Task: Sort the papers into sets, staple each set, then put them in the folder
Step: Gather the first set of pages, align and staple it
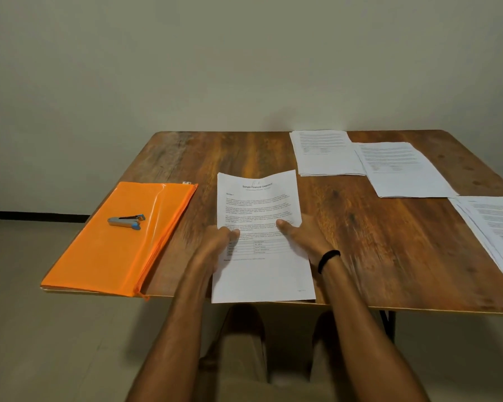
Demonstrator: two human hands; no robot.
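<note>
Here, the surface (pixel 346 227) is brown wood with dark streaks, and it sits close to a plain pale wall (pixel 186 68). The floor (pixel 41 329) is pale too, with a dark strip where it meets the wall.

There is one orange folder (pixel 105 256) on the left part of the surface, lying flat, and its near corner reaches the edge. One small grey and blue stapler (pixel 127 221) lies on top of the folder.

There are four lots of paper. One held set of papers (pixel 262 227) is in the middle, at the near edge, and its top is lifted and bent a little. Big words at the top read "Sample Financial Statement". Three more paper piles lie flat on the right: the far pile (pixel 325 153), the middle pile (pixel 401 169) just beside it and partly over it, and the near pile (pixel 494 227) at the right edge of the view.

There are two hands. The left hand (pixel 215 245) has its fingers closed on the left side of the held set. The right hand (pixel 305 236) grips the right side, thumb on top. One black band (pixel 328 261) is on the right wrist
</note>
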